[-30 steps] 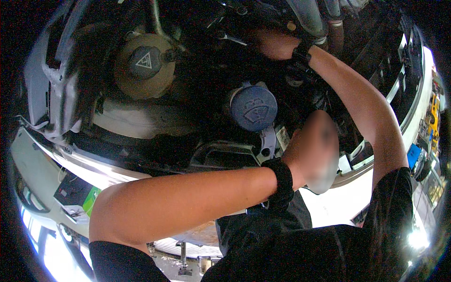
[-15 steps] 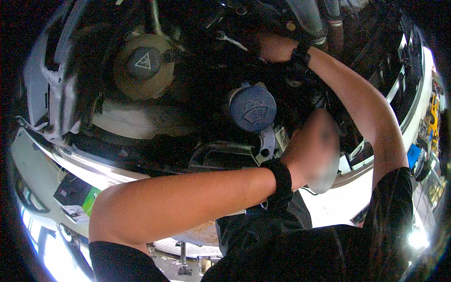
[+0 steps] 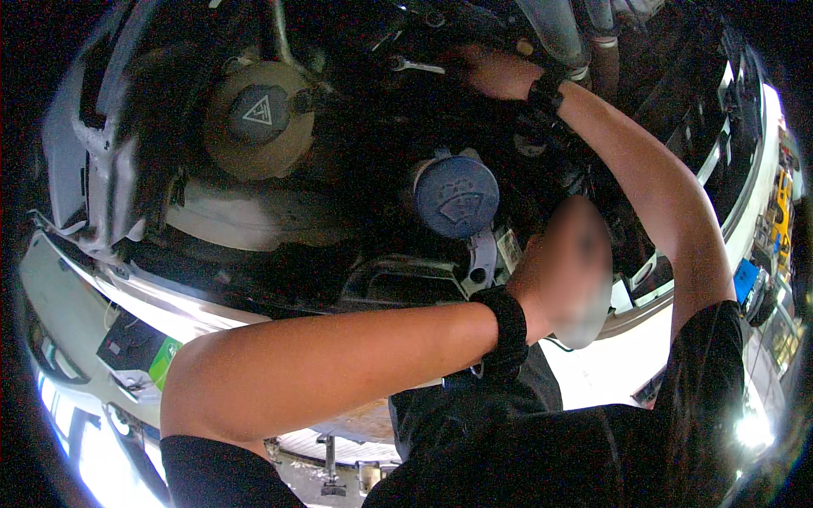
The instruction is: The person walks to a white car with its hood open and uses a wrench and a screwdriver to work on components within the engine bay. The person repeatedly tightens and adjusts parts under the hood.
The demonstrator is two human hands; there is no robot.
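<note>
A silver wrench (image 3: 419, 66) has its far end at a fastener deep in the dark upper middle of the engine bay. My right hand (image 3: 500, 72) is closed around its near end, with the fingertips in shadow. My left hand (image 3: 542, 279) is at the front edge of the bay, right of the blue washer-fluid cap (image 3: 457, 196); a blur covers most of it, so its fingers cannot be made out. Both wrists wear black bands.
A coolant tank (image 3: 229, 148) with a dark cap (image 3: 259, 113) stands at left. Hoses (image 3: 555, 38) run down at the upper right. The white front edge of the car (image 3: 195, 309) curves below. At far right are a blue object (image 3: 745, 281) and yellow items (image 3: 779, 216).
My right hand has moved slightly up and away, swinging the wrench's near end upward so it lies flatter. My left hand has not visibly moved.
</note>
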